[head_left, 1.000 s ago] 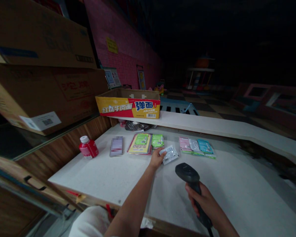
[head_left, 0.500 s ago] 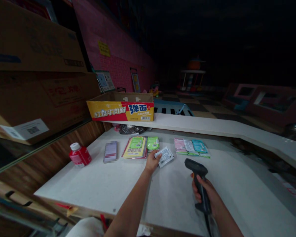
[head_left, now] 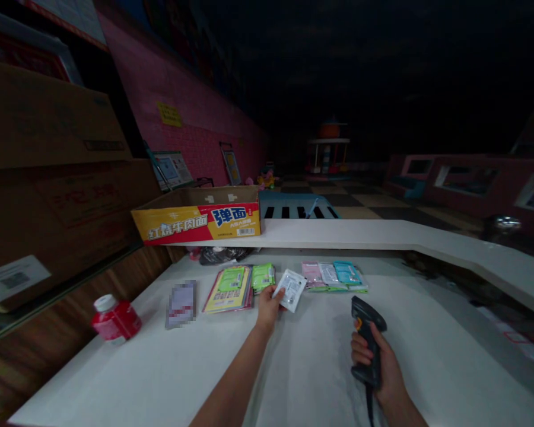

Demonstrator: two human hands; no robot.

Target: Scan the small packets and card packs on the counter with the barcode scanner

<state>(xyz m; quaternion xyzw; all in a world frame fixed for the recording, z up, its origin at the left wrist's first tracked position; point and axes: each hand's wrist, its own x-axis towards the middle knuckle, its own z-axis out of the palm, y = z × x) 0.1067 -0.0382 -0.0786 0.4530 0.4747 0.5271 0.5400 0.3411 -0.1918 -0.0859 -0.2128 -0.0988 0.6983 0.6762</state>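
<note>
My left hand (head_left: 267, 308) pinches a small white packet (head_left: 290, 289) by its near corner and holds it tilted just above the white counter (head_left: 169, 367). My right hand (head_left: 376, 363) is wrapped round the handle of a black barcode scanner (head_left: 365, 338), whose head points away from me toward the packet. Just left of the packet lie a green packet (head_left: 263, 276) and a stack of yellow-green packets (head_left: 229, 288). A row of pink, white and blue packets (head_left: 334, 275) lies to its right.
A red bottle with a white cap (head_left: 114, 319) lies at the counter's left. A blurred card (head_left: 181, 303) is beside the stack. A yellow and red carton (head_left: 199, 215) sits on the raised white ledge (head_left: 382, 236). Large cardboard boxes (head_left: 48, 178) stand at left.
My left hand has lifted the white packet off the counter and tilted it. My right hand has turned the scanner upright and aimed it forward. The view has shifted upward and to the right.
</note>
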